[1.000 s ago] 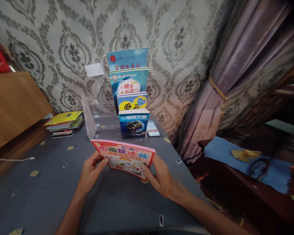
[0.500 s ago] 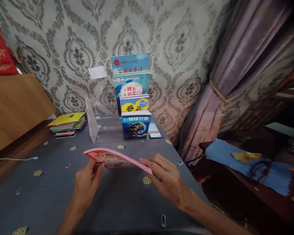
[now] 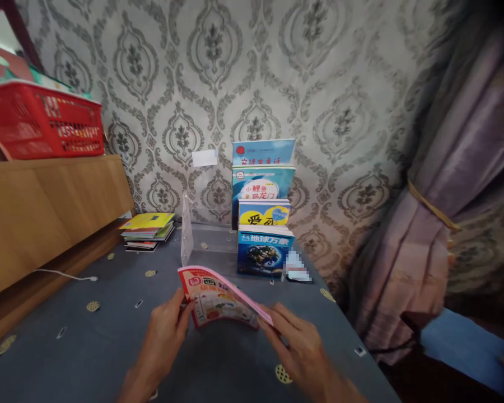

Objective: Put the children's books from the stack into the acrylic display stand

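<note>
A thin pink-edged book (image 3: 222,299) with a red and white illustrated cover is held bent above the table, its cover facing me. My left hand (image 3: 168,327) is closed on its left edge, thumb on the cover side. At the opposite edge, my right hand (image 3: 296,338) pinches the book between thumb and fingers. Beyond it stands a clear tiered rack (image 3: 187,229). On the rack's right side, several books rise in steps: a dark blue Earth book (image 3: 262,254) in front, then a yellow and blue book (image 3: 256,214), a teal book (image 3: 262,182) and a light blue book (image 3: 264,151).
A pile of books with a yellow top (image 3: 149,221) lies left of the rack. A red basket (image 3: 46,120) sits on a wooden cabinet (image 3: 54,198). A white cable (image 3: 67,274) crosses the table (image 3: 109,347). A tied curtain (image 3: 428,252) hangs at the right.
My view has turned left and upward, so the red basket shows more fully. Both hands still hold the pink-edged book, which is tilted so more of its cover shows.
</note>
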Motion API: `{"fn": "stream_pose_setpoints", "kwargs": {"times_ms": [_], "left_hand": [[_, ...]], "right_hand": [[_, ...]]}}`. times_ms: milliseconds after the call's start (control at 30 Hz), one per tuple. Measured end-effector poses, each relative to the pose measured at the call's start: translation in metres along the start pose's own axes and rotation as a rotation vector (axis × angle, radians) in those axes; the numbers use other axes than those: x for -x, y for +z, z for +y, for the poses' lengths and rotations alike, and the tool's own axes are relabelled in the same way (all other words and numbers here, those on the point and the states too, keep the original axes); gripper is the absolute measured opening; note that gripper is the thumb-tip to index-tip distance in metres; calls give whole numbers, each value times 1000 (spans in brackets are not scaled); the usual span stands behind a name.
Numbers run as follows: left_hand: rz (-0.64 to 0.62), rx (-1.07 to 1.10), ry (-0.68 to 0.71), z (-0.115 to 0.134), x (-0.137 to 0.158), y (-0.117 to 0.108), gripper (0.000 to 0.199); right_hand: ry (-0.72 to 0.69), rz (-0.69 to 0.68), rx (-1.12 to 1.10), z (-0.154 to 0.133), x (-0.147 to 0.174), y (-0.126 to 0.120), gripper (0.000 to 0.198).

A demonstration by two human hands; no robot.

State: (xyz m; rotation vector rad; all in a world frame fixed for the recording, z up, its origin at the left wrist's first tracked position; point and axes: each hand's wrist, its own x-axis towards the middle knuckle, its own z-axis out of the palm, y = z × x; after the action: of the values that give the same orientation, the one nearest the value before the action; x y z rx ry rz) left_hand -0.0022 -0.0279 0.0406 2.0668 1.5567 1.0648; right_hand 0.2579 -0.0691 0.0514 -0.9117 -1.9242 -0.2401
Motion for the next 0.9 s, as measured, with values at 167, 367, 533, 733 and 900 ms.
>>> {"fn": "stream_pose_setpoints", "kwargs": {"times_ms": [167,367,533,733,900], "left_hand": [[37,-31,22,-7,-19,-1,23],[112,41,62,-23,-54,-3,27],[180,135,82,-37,-81,-7,27],[310,169,215,-36,-92,-20,25],[445,125,458,-37,-99,-30,32]], "right_hand": [[17,22,3,14,-13,19,28],[14,-49,-35,33,-32,42,25],[9,-41,-65,44,-49,56,37],[-54,2,-30,51,-61,55,56],[-100,-17,-55,50,-69,52,69]]}}
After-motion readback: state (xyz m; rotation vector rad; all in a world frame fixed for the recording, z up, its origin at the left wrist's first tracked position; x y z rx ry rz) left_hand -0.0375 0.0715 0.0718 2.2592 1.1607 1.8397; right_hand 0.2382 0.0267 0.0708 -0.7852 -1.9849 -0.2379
